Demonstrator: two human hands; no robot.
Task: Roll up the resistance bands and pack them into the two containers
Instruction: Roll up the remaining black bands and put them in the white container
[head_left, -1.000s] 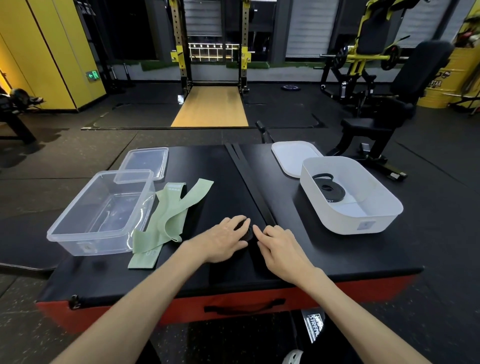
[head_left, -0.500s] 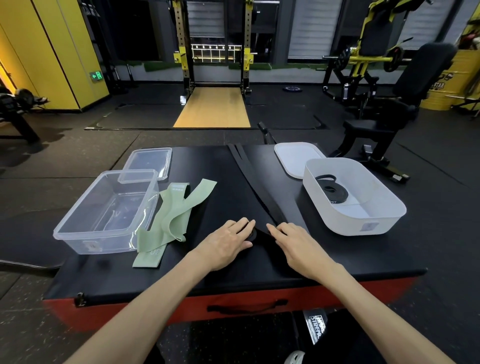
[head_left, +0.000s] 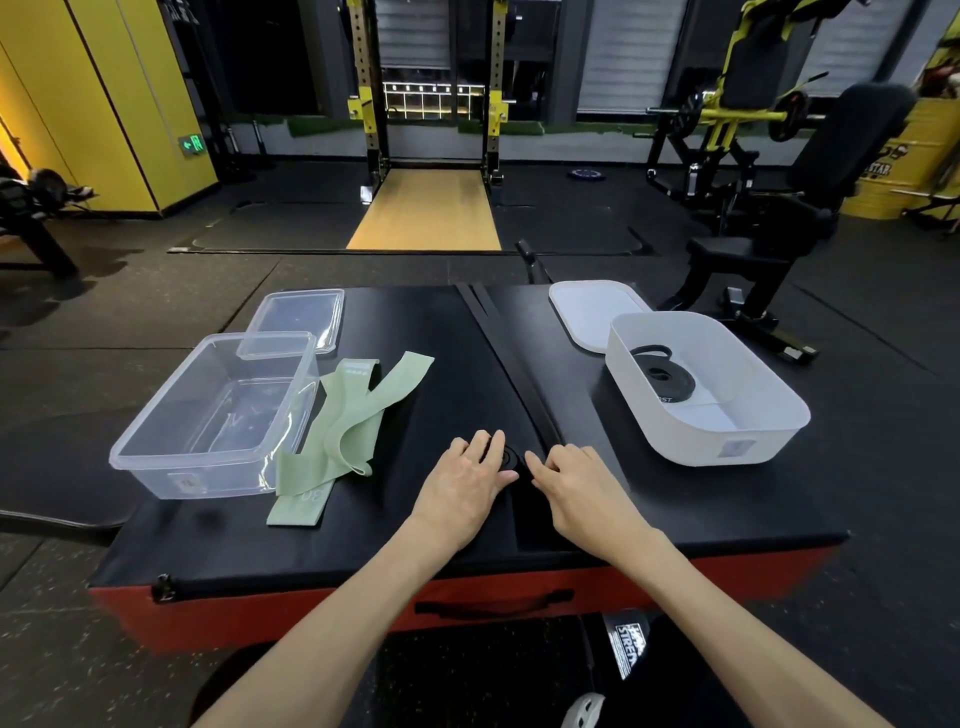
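Both hands have closed on the coil (head_left: 506, 460): left hand (head_left: 462, 483) presses it flat-fingered; right hand (head_left: 576, 488), grip unclear; loose band (head_left: 519, 376) trails far.

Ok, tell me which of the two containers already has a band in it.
The white container on the right: a coiled black band lies inside. The clear container on the left holds none; the green bands lie beside it.
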